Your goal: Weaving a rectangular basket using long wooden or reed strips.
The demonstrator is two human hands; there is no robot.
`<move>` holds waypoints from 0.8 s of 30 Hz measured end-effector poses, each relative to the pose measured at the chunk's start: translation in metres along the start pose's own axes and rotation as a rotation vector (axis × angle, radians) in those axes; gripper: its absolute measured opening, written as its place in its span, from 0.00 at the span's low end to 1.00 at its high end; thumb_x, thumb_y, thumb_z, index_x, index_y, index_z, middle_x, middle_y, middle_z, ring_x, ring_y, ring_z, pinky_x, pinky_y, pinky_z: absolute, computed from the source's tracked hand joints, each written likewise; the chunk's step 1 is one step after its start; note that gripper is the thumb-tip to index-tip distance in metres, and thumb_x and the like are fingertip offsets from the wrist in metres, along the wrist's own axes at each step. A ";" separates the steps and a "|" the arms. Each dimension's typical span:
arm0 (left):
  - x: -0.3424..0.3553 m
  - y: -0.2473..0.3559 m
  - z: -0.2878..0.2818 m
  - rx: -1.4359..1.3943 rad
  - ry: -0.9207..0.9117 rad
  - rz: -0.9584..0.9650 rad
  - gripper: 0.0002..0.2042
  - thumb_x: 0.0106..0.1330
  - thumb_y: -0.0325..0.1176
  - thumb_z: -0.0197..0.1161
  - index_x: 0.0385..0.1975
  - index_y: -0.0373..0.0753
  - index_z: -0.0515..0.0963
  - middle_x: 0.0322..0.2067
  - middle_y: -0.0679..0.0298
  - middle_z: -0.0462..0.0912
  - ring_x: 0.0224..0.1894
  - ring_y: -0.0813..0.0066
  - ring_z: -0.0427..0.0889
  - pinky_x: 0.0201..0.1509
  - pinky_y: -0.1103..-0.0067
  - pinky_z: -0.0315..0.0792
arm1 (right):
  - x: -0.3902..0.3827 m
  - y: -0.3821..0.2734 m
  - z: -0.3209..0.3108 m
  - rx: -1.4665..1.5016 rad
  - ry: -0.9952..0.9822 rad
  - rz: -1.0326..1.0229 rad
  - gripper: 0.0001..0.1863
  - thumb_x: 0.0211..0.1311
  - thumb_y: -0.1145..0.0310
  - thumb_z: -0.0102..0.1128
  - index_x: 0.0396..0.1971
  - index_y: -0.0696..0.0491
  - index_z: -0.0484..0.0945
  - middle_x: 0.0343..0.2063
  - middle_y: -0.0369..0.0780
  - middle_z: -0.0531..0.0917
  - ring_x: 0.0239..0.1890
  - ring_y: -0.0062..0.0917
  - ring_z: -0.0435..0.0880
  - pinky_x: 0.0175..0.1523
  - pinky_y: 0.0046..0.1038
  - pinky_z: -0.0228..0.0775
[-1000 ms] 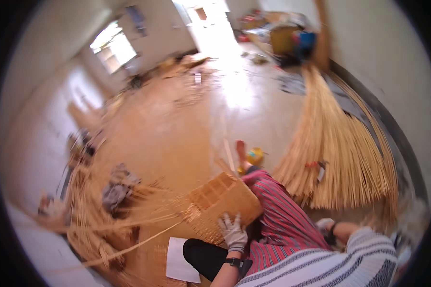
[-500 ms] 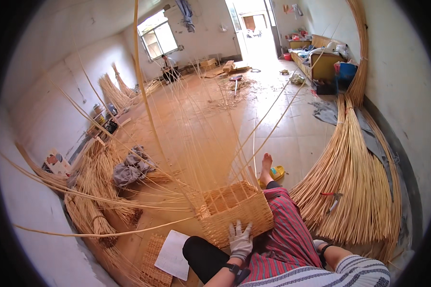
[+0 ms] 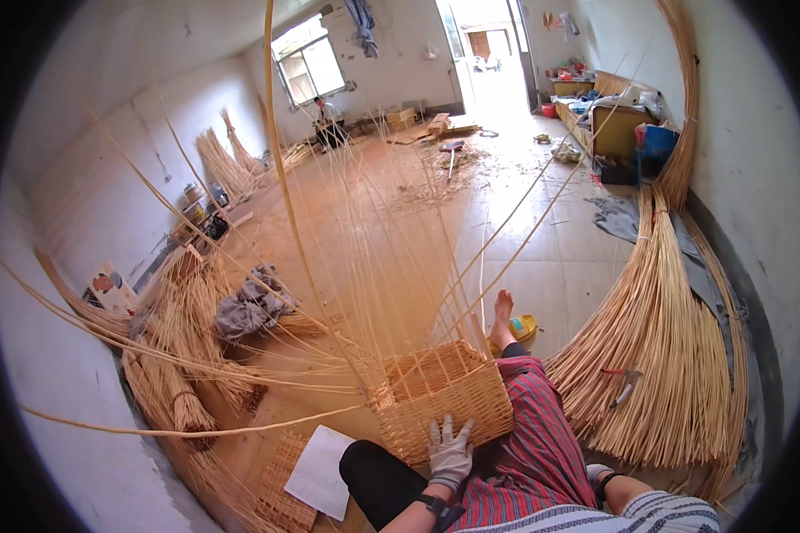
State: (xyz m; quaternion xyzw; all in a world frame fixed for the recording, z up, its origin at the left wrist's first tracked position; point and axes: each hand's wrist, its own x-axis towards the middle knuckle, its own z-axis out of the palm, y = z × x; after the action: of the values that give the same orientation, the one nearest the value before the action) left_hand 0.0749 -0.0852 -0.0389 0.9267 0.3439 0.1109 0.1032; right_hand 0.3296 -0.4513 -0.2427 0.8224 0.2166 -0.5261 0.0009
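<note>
Tiled floor [image 3: 560,275] stretching ahead of the gloved left hand [image 3: 451,453]. Left of the hand, a white sheet [image 3: 320,471] overlaps a woven panel [image 3: 284,484], cane bundles [image 3: 182,382] beyond; rightward, a broad cane fan [image 3: 658,382]; far ahead, scattered scraps [image 3: 428,192].

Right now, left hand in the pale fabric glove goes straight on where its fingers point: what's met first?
Near wall of the tan, box-shaped woven basket; the pale-gloved left hand seems to rest against it, though depth is hard to judge.
</note>
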 end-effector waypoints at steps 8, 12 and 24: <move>0.000 0.000 0.000 -0.010 -0.014 0.001 0.31 0.65 0.46 0.65 0.70 0.68 0.69 0.76 0.49 0.56 0.77 0.34 0.50 0.75 0.42 0.51 | 0.037 0.008 0.008 0.136 -0.014 -0.020 0.33 0.57 0.40 0.61 0.53 0.51 0.84 0.54 0.50 0.85 0.56 0.45 0.85 0.57 0.40 0.75; 0.000 0.000 -0.001 -0.021 -0.005 0.001 0.31 0.65 0.46 0.65 0.70 0.68 0.69 0.76 0.49 0.56 0.77 0.33 0.50 0.75 0.43 0.51 | 0.064 0.019 0.017 0.202 -0.044 -0.093 0.34 0.58 0.40 0.60 0.53 0.52 0.84 0.54 0.51 0.85 0.57 0.45 0.84 0.57 0.39 0.74; -0.001 0.004 -0.013 -0.112 -0.009 -0.027 0.27 0.64 0.38 0.67 0.66 0.60 0.75 0.75 0.48 0.58 0.76 0.35 0.54 0.76 0.48 0.55 | -0.011 0.018 -0.002 0.290 0.136 -0.341 0.27 0.59 0.51 0.68 0.53 0.54 0.83 0.47 0.45 0.89 0.47 0.35 0.88 0.53 0.36 0.77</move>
State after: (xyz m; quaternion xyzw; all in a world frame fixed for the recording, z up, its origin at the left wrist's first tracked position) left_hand 0.0729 -0.0877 -0.0252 0.9152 0.3493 0.1242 0.1579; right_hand 0.3340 -0.4714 -0.2362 0.7990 0.2741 -0.4875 -0.2208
